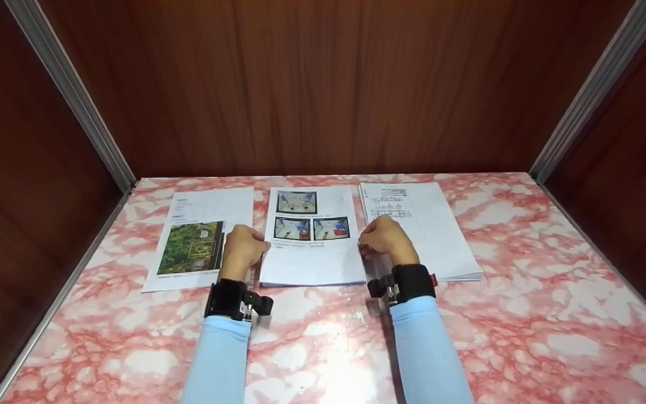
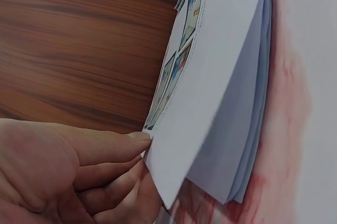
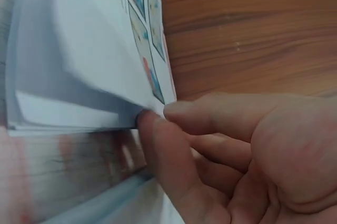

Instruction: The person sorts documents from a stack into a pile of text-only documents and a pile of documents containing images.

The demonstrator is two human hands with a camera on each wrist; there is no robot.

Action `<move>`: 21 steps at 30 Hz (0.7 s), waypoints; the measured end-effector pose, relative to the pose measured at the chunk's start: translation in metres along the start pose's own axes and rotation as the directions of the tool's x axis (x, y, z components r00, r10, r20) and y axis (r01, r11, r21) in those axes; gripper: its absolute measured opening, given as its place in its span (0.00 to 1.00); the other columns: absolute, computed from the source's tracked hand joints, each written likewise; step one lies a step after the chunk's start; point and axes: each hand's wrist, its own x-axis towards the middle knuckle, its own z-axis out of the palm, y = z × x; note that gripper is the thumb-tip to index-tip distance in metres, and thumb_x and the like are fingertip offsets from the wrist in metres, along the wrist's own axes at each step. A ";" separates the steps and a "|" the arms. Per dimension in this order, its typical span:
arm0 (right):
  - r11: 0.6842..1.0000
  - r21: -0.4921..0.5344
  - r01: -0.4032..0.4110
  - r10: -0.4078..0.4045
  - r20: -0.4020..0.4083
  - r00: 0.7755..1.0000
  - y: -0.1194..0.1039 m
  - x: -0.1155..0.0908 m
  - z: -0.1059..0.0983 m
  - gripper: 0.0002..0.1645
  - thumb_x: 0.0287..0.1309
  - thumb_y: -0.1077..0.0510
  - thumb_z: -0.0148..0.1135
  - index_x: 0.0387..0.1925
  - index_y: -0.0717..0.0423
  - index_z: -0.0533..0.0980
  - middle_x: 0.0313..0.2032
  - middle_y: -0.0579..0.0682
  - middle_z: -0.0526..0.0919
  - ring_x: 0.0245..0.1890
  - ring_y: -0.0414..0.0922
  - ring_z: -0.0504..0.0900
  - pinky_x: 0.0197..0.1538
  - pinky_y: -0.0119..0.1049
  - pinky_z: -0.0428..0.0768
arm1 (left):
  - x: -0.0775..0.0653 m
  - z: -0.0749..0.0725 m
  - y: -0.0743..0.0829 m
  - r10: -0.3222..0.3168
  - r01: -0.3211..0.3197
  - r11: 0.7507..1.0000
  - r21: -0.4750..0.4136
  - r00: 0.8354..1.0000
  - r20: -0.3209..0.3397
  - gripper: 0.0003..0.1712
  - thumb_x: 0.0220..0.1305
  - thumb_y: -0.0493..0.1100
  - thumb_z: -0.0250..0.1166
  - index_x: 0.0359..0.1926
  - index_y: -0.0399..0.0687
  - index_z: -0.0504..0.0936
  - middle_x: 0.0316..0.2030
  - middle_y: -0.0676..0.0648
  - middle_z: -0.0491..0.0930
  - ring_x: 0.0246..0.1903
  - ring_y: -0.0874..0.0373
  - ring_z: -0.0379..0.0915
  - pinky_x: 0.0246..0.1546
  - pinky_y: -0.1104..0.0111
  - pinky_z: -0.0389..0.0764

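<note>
A printed sheet of paper (image 1: 312,264) with three pictures lies on top of the middle paper stack (image 2: 231,150). Its left edge is pinched by my left hand (image 1: 241,247), thumb above and fingers beneath. On the opposite edge, the thumb and index finger of my right hand (image 1: 387,241) pinch the same sheet. Both wrist views show this sheet bowed up, with a gap over the pages below. Part of the right stack of papers (image 1: 443,241), topped by line drawings, lies under my right hand. Left of the middle stack, a page with a green photo (image 1: 211,199) is partly covered by my left hand.
The papers lie on a red-and-white marbled table (image 1: 525,314). A brown wood-grain panel (image 1: 300,101) rises behind it, with side panels and metal corner posts (image 1: 581,101) at both sides. Each wrist wears a black strap (image 1: 415,280) with a small camera.
</note>
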 end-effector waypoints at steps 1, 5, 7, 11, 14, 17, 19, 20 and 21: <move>1.000 -0.015 -0.002 0.001 -0.014 1.000 -0.001 -0.001 -0.001 0.08 0.63 0.66 0.63 0.40 0.69 0.82 0.28 0.57 0.87 0.23 0.45 0.86 0.31 0.35 0.86 | 0.000 0.000 0.000 -0.004 0.004 1.000 0.002 1.000 -0.002 0.15 0.61 0.36 0.68 0.46 0.31 0.88 0.46 0.33 0.87 0.49 0.38 0.82 0.53 0.50 0.80; 0.995 -0.103 -0.013 0.006 -0.075 0.997 -0.008 -0.004 -0.002 0.09 0.62 0.66 0.61 0.40 0.69 0.83 0.30 0.59 0.89 0.26 0.48 0.89 0.32 0.35 0.83 | 0.001 0.000 0.000 -0.028 0.028 0.999 0.020 1.000 0.004 0.18 0.61 0.36 0.66 0.51 0.30 0.85 0.50 0.32 0.85 0.52 0.37 0.81 0.55 0.49 0.80; 0.988 -0.153 -0.017 0.004 -0.088 0.996 -0.010 -0.006 0.000 0.10 0.62 0.65 0.61 0.40 0.68 0.83 0.31 0.59 0.89 0.27 0.49 0.90 0.33 0.35 0.81 | 0.001 0.001 0.001 -0.037 0.037 0.999 0.029 0.999 0.007 0.19 0.61 0.36 0.66 0.51 0.30 0.85 0.51 0.32 0.85 0.52 0.37 0.81 0.55 0.48 0.80; 0.984 -0.178 -0.014 0.000 -0.083 0.997 -0.014 -0.006 0.005 0.08 0.62 0.64 0.62 0.39 0.67 0.83 0.30 0.57 0.89 0.26 0.48 0.89 0.32 0.36 0.80 | 0.002 0.004 0.000 -0.032 0.031 0.999 0.031 0.999 0.016 0.17 0.60 0.36 0.67 0.50 0.31 0.85 0.50 0.32 0.85 0.51 0.37 0.81 0.55 0.48 0.80; 0.981 -0.193 0.000 -0.019 -0.097 0.995 -0.014 -0.006 0.007 0.08 0.60 0.65 0.61 0.37 0.65 0.84 0.27 0.55 0.88 0.23 0.46 0.88 0.31 0.35 0.80 | 0.002 0.006 -0.001 -0.008 0.008 1.000 0.029 1.000 0.026 0.17 0.60 0.36 0.67 0.48 0.30 0.86 0.49 0.32 0.86 0.51 0.37 0.82 0.55 0.49 0.80; 0.979 -0.202 0.004 -0.027 -0.112 0.993 -0.013 -0.007 0.008 0.09 0.59 0.65 0.61 0.36 0.65 0.85 0.25 0.53 0.88 0.22 0.44 0.88 0.30 0.33 0.79 | 0.001 0.007 -0.002 0.009 -0.010 1.000 0.026 1.000 0.027 0.17 0.59 0.35 0.68 0.48 0.29 0.86 0.49 0.31 0.86 0.51 0.36 0.81 0.56 0.49 0.79; 0.980 -0.198 0.009 -0.032 -0.114 0.993 -0.013 -0.006 0.009 0.09 0.59 0.65 0.61 0.37 0.65 0.85 0.25 0.53 0.88 0.21 0.44 0.88 0.30 0.33 0.79 | 0.001 0.007 -0.002 0.015 -0.016 1.000 0.024 1.000 0.025 0.17 0.59 0.35 0.68 0.47 0.29 0.86 0.48 0.31 0.86 0.50 0.36 0.82 0.55 0.49 0.79; 0.981 -0.192 0.008 -0.029 -0.110 0.993 -0.013 -0.006 0.009 0.10 0.59 0.65 0.61 0.38 0.66 0.85 0.25 0.54 0.88 0.22 0.45 0.88 0.30 0.33 0.80 | 0.001 0.007 -0.003 0.016 -0.017 1.000 0.022 1.000 0.024 0.17 0.58 0.35 0.68 0.47 0.29 0.86 0.48 0.31 0.86 0.50 0.36 0.82 0.55 0.48 0.80; 0.983 -0.184 0.007 -0.027 -0.106 0.994 -0.013 -0.006 0.009 0.10 0.59 0.65 0.61 0.38 0.66 0.85 0.26 0.54 0.89 0.22 0.45 0.88 0.30 0.33 0.80 | 0.001 0.007 -0.003 0.018 -0.018 1.000 0.021 1.000 0.025 0.17 0.58 0.35 0.67 0.47 0.29 0.86 0.48 0.31 0.86 0.50 0.36 0.82 0.55 0.48 0.80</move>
